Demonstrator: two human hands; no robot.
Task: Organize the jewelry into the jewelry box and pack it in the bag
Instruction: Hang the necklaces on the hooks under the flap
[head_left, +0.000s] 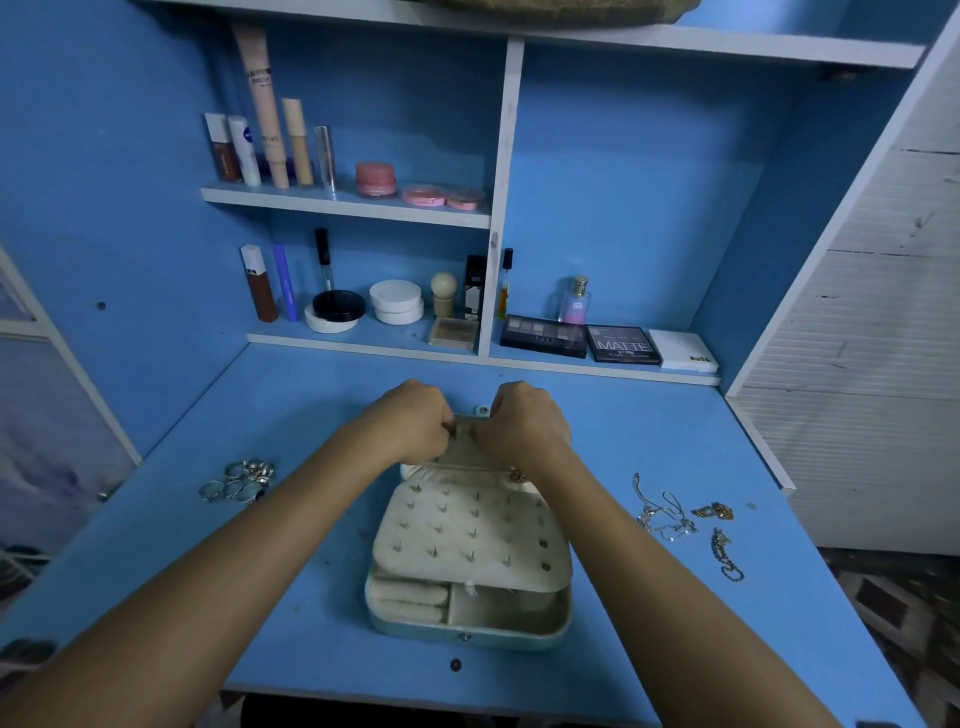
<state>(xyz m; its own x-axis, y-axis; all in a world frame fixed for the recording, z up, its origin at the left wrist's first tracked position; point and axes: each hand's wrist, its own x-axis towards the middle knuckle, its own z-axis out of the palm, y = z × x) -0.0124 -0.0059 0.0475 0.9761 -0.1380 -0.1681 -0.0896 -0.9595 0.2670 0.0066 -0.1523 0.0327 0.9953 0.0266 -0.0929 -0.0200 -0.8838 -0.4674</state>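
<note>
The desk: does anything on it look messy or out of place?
Yes. Jewelry lies loose on the desk, outside the open jewelry box: a cluster of rings to its left and tangled chains to its right. Both hands, left and right, work at the box's lid. The makeup on the shelves stands tidy.

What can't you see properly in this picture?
- Head view: what the left hand and right hand pinch at the jewelry box lid is hidden by the fingers.
- The rings are too small to count.
- The chains are tangled and too small to tell apart.
- No bag is in view.
</note>
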